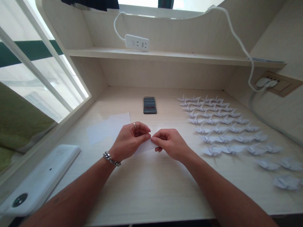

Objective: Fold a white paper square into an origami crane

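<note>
Between my hands is a small sheet of white paper (146, 146), pinched near its upper edge just above the desk. My left hand (133, 138), with a ring and a chain bracelet, grips it between thumb and fingers. From the other side, my right hand (169, 143) pinches the same sheet, its fingertips close to the left ones. Part of the paper is hidden behind the fingers. Left of my hands lie loose white sheets (103, 128), partly overlapping. To the right stand several rows of folded white paper cranes (223, 130).
A dark, pixelated phone-like object (150, 105) lies behind my hands. At the left edge is a long white device (45, 179). A power strip (137, 42) rests on the shelf (169, 56); its white cable (236, 35) runs to the wall socket (283, 84).
</note>
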`<state>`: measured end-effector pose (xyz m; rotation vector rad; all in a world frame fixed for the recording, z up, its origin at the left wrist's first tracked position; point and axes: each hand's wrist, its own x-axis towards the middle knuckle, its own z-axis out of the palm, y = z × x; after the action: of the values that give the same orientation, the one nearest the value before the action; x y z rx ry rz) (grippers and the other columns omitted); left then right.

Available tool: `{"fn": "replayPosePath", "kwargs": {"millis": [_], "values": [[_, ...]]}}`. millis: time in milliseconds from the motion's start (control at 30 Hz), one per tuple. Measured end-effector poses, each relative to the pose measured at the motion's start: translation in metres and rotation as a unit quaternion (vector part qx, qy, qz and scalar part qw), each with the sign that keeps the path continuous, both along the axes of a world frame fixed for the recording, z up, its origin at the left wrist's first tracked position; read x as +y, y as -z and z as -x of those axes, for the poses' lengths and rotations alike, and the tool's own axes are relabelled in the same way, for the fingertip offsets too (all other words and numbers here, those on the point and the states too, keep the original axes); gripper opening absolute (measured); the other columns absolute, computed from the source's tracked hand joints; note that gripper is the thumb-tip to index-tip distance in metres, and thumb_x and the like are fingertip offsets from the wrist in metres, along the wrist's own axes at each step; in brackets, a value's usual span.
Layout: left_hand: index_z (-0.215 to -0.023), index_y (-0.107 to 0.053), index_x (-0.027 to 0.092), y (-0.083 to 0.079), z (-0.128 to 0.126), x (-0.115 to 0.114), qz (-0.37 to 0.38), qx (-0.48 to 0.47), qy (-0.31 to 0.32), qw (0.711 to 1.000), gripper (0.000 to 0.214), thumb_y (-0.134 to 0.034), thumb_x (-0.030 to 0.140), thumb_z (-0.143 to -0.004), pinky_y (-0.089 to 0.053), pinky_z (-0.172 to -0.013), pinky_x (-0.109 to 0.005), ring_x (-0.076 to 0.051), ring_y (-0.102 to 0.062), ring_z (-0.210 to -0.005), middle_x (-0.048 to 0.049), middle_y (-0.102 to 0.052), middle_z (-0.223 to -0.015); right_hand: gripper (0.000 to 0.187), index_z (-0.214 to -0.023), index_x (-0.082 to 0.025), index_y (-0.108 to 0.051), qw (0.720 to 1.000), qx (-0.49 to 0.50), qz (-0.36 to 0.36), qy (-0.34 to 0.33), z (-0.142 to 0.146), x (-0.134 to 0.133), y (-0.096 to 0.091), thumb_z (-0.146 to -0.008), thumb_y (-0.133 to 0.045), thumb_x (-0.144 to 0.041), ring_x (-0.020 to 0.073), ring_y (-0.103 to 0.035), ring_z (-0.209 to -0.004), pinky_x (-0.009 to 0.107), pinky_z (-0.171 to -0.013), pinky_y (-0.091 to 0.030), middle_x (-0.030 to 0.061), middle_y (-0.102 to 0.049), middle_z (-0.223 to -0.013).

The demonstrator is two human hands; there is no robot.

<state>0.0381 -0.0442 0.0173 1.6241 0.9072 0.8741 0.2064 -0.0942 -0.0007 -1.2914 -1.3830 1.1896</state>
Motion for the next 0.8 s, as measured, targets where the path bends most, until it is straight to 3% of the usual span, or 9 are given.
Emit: {"fn": "replayPosePath", "kwargs": {"millis": [167, 400, 600, 800], "values": [[-0.081, -0.066, 0.014, 0.000, 0.000, 0.001, -0.002, 0.013, 0.024, 1.000, 0.018, -0.075, 0.024, -0.068, -0.051, -0.065, -0.025, -0.013, -0.064, -0.070, -0.0027, -0.070, -0.075, 0.020, -0.075, -0.013, -0.068, 1.000, -0.009, -0.002, 0.003, -0.001, 0.001, 0.002, -0.079, -0.065, -0.033, 0.0136, -0.064, -0.054, 0.025, -0.054, -0.050, 0.0017, -0.064, -0.062], [-0.081, -0.063, 0.015, -0.005, 0.005, 0.003, 0.022, -0.027, -0.028, 0.999, 0.027, -0.079, 0.025, -0.062, -0.050, -0.062, -0.025, -0.013, -0.063, -0.065, -0.0010, -0.068, -0.071, 0.020, -0.076, -0.013, -0.067, 1.000, -0.007, -0.011, -0.017, -0.004, 0.000, -0.001, -0.081, -0.062, -0.032, 0.0119, -0.061, -0.055, 0.024, -0.055, -0.049, 0.0053, -0.070, -0.068], [-0.078, -0.073, 0.016, -0.007, 0.008, 0.005, -0.059, 0.145, 0.041, 0.987, 0.023, -0.068, 0.038, -0.074, -0.046, -0.061, -0.025, -0.016, -0.062, -0.068, -0.0039, -0.072, -0.074, 0.020, -0.076, -0.014, -0.069, 0.999, -0.044, -0.017, -0.011, -0.006, -0.002, -0.002, -0.081, -0.061, -0.032, 0.0127, -0.062, -0.056, 0.025, -0.055, -0.049, 0.0058, -0.071, -0.068], [-0.074, -0.073, 0.016, -0.011, 0.012, 0.009, -0.090, 0.166, -0.007, 0.982, 0.026, -0.065, 0.040, -0.075, -0.043, -0.056, -0.025, -0.017, -0.060, -0.065, -0.0040, -0.071, -0.070, 0.021, -0.075, -0.013, -0.068, 1.000, -0.008, -0.013, 0.001, -0.008, 0.001, -0.003, -0.080, -0.064, -0.034, 0.0123, -0.062, -0.057, 0.025, -0.056, -0.050, 0.0059, -0.070, -0.069]]}}
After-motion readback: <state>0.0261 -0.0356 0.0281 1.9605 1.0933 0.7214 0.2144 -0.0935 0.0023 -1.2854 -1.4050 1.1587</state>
